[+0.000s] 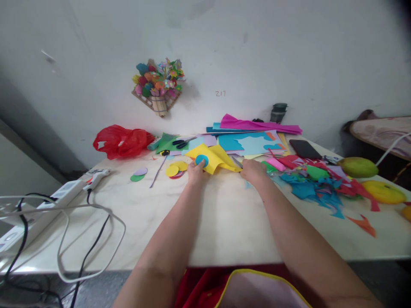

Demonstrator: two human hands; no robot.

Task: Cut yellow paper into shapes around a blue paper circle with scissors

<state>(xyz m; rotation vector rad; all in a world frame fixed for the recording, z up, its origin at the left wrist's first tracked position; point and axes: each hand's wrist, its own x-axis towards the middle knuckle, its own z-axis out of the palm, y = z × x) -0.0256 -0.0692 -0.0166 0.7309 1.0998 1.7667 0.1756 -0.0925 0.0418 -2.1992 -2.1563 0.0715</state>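
A flower bouquet (157, 81) hangs above a red bag (125, 143).

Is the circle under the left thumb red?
No, the left hand holds a blue circle against yellow paper.

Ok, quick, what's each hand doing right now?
Left hand: closed, pinching a round blue disc against a bent yellow sheet.
Right hand: closed around a grey-bladed tool, apparently scissors, at the sheet's edge.
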